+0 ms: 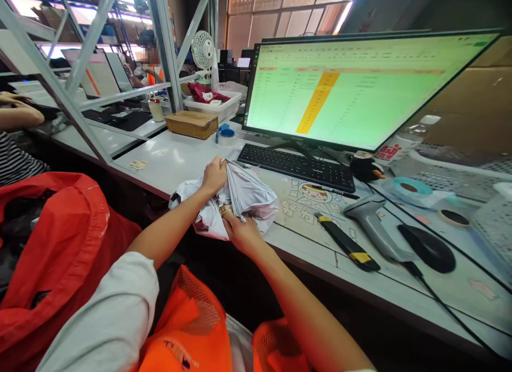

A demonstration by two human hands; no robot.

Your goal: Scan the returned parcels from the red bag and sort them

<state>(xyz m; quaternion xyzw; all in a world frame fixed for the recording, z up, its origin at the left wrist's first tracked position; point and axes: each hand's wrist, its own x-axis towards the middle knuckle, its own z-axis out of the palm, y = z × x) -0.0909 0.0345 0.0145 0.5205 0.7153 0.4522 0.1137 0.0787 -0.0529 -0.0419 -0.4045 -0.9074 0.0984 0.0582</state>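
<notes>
A crumpled white plastic mailing bag [252, 193] lies at the front edge of the desk, partly over the edge. My left hand [215, 175] is closed on its upper edge and pulls the plastic up into a peak. Lower down, my right hand [242, 229] has its fingers closed at the bag's opening. Between the two hands a small tan-and-dark patterned piece [226, 209] shows inside the folds; what it is I cannot make out. The right fingertips touch or grip near it, and they are partly hidden by the plastic.
Behind the bag stand a black keyboard [296, 166] and a monitor [352, 94]. To the right lie a box cutter [348, 244], a barcode scanner [378, 228] and a mouse [427, 248]. A cardboard box [192, 125] sits at the back left. A red sack [80, 222] stands left of the desk.
</notes>
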